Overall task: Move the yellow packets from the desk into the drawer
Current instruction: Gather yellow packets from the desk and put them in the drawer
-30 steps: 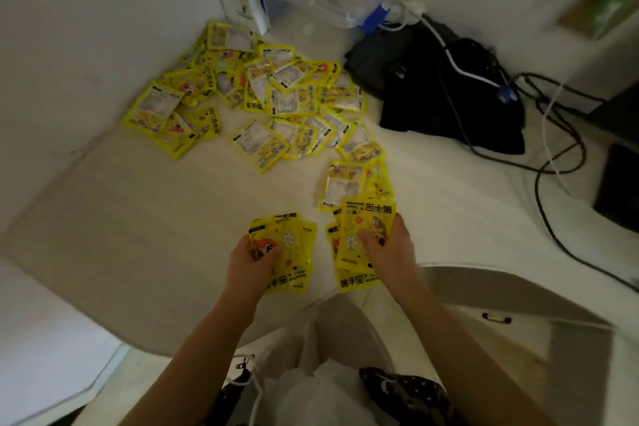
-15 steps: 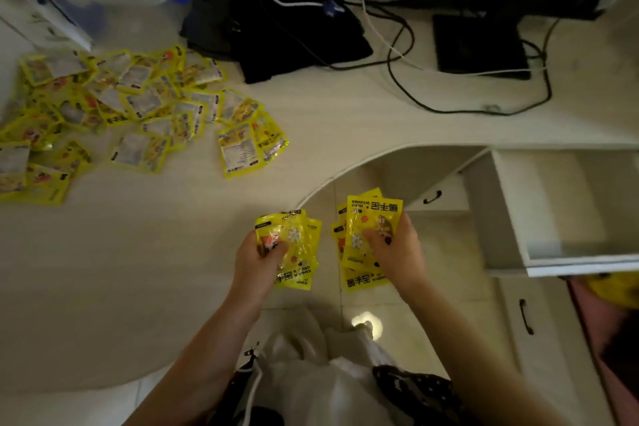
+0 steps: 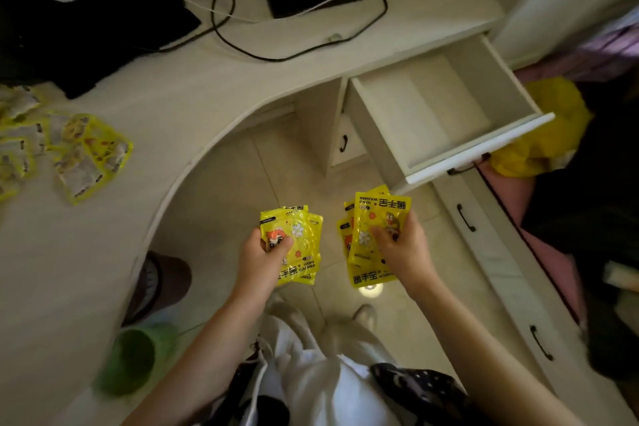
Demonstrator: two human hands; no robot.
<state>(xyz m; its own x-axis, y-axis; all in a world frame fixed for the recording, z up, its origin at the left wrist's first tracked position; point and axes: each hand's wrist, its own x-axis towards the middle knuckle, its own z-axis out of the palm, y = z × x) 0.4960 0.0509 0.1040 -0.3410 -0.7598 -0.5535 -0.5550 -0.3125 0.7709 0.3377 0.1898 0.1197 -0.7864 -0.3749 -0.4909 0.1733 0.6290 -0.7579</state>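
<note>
I have a small fan of packets pinched in each of my hands: the left hand grips its stack with the thumb across the front, and the right hand clamps a slightly thicker stack the same way. Both bundles hang over the floor, clear of the desk, with the open drawer up and to my right, its front rail just beside the top corner of the right stack. The drawer looks bare inside, so I judge there is room to lay everything flat. To do this well, I carry the right stack over the front rail first, lower it close to the drawer floor and only then loosen my grip, so the slick foil pouches do not skate apart or spill over the edge. The left stack crosses further, so I keep my thumb firm until it is inside the walls too. More packets lie on the desk at my far left, well apart from the drawer, so I judge the task far from finished.
</note>
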